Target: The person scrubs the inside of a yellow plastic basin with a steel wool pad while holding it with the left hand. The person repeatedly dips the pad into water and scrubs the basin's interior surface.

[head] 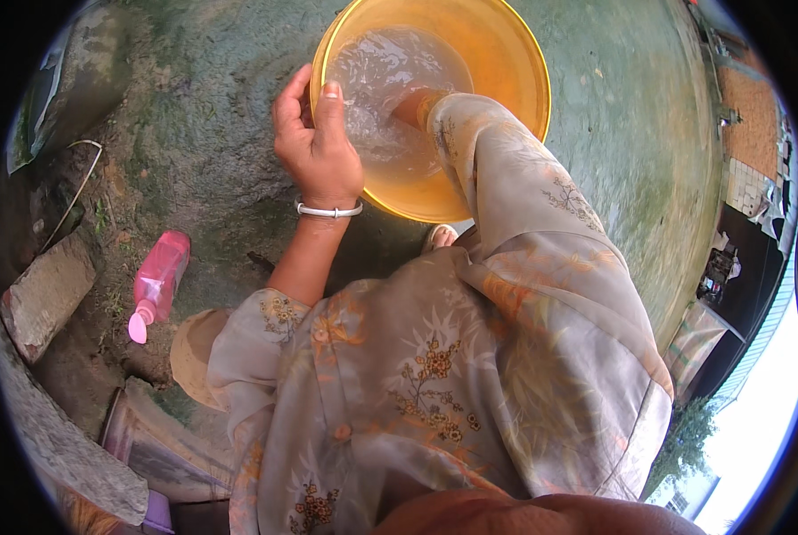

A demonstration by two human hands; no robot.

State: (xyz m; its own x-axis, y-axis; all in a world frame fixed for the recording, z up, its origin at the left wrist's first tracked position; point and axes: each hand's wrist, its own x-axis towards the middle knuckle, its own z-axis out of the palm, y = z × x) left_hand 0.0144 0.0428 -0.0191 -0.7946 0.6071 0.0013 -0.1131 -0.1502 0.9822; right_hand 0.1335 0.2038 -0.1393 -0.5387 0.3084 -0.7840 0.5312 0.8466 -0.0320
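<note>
A yellow plastic basin (499, 40), tilted, stands in front of me at the top of the view. Cloudy, rippling water (379, 73) lies in its left part. My left hand (322, 144), with a white metal bangle (328, 210) at the wrist, grips the basin's left rim; its thumb is on the inside and its fingers are outside. My right hand (409, 109) reaches down into the water. Only part near the wrist shows, so its fingers and anything they hold are hidden.
On the ground to my left lies a pink plastic bottle (161, 274) with a pump or spout top. Beyond it are a stone block (51, 294) and a thin hose or cord (81, 180). Wet, greenish concrete (612, 167) surrounds the basin. My sandalled foot (443, 237) is just below it.
</note>
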